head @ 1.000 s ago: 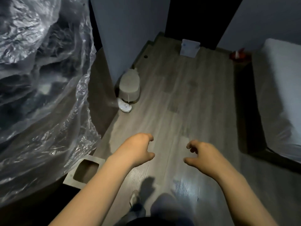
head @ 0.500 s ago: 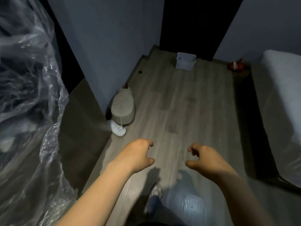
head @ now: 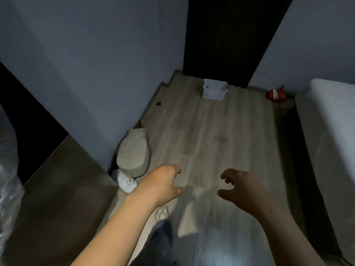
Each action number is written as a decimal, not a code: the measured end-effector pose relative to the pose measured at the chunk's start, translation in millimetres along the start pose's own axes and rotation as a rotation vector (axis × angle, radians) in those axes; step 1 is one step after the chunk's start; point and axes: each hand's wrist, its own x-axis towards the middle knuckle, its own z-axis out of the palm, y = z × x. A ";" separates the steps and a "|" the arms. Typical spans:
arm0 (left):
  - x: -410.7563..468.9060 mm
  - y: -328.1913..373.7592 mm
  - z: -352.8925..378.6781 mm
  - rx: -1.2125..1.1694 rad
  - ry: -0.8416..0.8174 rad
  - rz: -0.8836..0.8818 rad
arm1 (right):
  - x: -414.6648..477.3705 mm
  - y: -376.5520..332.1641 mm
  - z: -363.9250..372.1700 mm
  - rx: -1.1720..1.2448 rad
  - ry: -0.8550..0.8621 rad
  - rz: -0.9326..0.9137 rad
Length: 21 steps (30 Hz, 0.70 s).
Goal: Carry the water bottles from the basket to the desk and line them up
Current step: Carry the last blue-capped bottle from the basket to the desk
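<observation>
**Hands empty, basket far ahead**

Both of my hands are held out in front of me over the wooden floor, apart from each other, a strip of floorboard showing between them. My left hand has its fingers loosely curled and its thumb pointing toward the right hand; it holds nothing. My right hand mirrors it, in shadow, with loosely hooked fingers and nothing in them.

The white basket stands on the floor well beyond both hands, roughly in line with the gap between them, right in front of a dark doorway. A blue patch shows at its near wall; whether bottles lie inside I cannot tell from here.

Just beyond and outward of my left hand sits a round cream plush against the wall, with a small white object touching its near side. Further out past my left forearm lies a brown flat surface, with crumpled clear plastic at its outer edge. Far beyond my right hand, off to the basket's right, lies an orange and white toy. A pale mattress runs along outside my right arm. Below my left wrist my light shoe shows.
</observation>
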 end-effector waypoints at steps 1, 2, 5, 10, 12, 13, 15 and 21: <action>15.7 -1.1 -5.6 0.001 -0.003 0.009 | 14.8 0.5 -6.1 0.001 0.005 0.006; 32.2 -2.7 -11.4 0.001 -0.004 0.013 | 30.2 0.6 -12.2 0.000 0.012 0.014; 81.6 -6.5 -33.5 0.005 -0.013 0.030 | 77.1 -4.2 -30.7 -0.019 0.021 0.027; 158.8 -16.9 -80.7 -0.005 -0.036 0.092 | 153.2 -20.3 -64.9 -0.038 0.012 0.059; 191.9 -20.2 -100.6 0.025 -0.043 0.108 | 183.7 -28.1 -79.0 -0.017 0.018 0.076; 208.7 -21.2 -109.5 0.041 -0.043 0.112 | 198.0 -31.0 -85.3 -0.003 0.022 0.082; 239.9 -22.5 -124.1 0.058 -0.031 0.126 | 225.4 -33.1 -96.9 0.008 0.023 0.085; 317.8 -26.0 -150.6 0.075 -0.075 0.115 | 298.3 -27.0 -126.7 0.014 0.018 0.102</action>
